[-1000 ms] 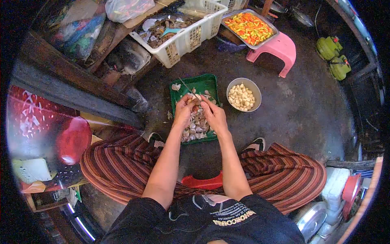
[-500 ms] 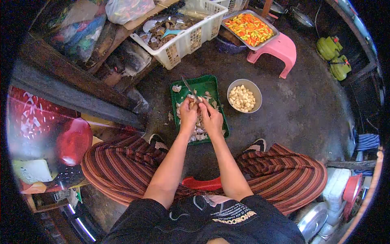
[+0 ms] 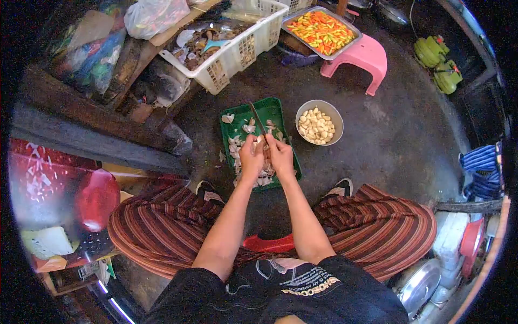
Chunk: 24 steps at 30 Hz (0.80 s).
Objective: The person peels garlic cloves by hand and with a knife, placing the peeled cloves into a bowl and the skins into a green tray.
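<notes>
Both hands are close together over a green tray [image 3: 274, 106] strewn with unpeeled garlic cloves and skins [image 3: 235, 147]. My left hand [image 3: 252, 159] is closed, pinching a garlic clove [image 3: 260, 140] at the fingertips. Closed around the handle of a knife [image 3: 256, 115], my right hand [image 3: 281, 157] is beside it; the blade points away from me over the tray. The handle is mostly hidden by the fingers. To the right of the tray, a round metal bowl [image 3: 340, 120] holds pale peeled garlic cloves [image 3: 317, 126].
A pink stool [image 3: 372, 58] supports a metal tray of cut chillies [image 3: 324, 32]. A white plastic basket [image 3: 232, 63] stands at the back left. Two green gas cylinders [image 3: 437, 62] are at right. My crossed legs in striped trousers [image 3: 377, 229] flank the work area.
My hands have shifted slightly down in the view, and the knife has turned more upright. The surroundings have slid a little left as the camera moved.
</notes>
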Available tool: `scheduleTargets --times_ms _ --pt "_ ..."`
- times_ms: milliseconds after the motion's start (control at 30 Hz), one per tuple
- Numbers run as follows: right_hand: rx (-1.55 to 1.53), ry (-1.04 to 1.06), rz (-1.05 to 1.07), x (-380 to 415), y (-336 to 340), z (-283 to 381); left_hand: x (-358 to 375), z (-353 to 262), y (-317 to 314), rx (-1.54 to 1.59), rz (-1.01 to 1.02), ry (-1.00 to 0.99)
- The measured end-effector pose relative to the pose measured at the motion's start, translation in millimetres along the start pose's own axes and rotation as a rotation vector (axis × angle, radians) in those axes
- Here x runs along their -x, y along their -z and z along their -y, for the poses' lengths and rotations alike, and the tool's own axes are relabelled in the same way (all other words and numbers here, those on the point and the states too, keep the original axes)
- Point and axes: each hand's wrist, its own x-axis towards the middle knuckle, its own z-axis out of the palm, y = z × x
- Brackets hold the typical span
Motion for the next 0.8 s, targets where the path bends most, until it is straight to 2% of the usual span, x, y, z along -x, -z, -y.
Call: scheduleTargets --times_ms 33,67,100,133,200,267,367,433,467,533,567,800 --pt "-0.175 -0.136 0.080 -2 4 2 -2 -2 4 0.001 0.005 0.001" --pt "-0.174 -0.139 0.079 -3 9 3 -5 -3 10 0.147 0.134 0.104" --pt "-0.276 -0.268 0.128 0 16 14 -8 -4 18 0.293 0.262 0.209" --pt "-0.376 -0.395 0.179 -1 22 19 -13 4 23 0.293 0.261 0.210" --pt "-0.386 -0.421 0.218 -6 27 19 -21 9 32 0.518 0.455 0.367" --pt "-0.356 -0.541 0.272 -7 32 19 -19 6 34 0.575 0.414 0.393" --pt "-0.492 -0.556 0.292 -6 33 19 -17 8 34 0.619 0.435 0.431" --pt "-0.501 -0.558 0.247 -8 30 13 -12 -2 28 0.397 0.339 0.230" --pt "-0.510 -0.561 0.205 -8 28 10 -11 0 25 0.397 0.340 0.231" --pt "-0.448 -0.536 0.137 -7 20 9 -10 -4 20 -0.312 0.041 -0.631" --pt "-0.384 -0.511 0.067 -5 17 8 0 -6 17 -0.254 0.109 -0.412" --pt "-0.428 -0.513 0.000 -2 14 2 3 3 14 -0.275 0.163 -0.315"
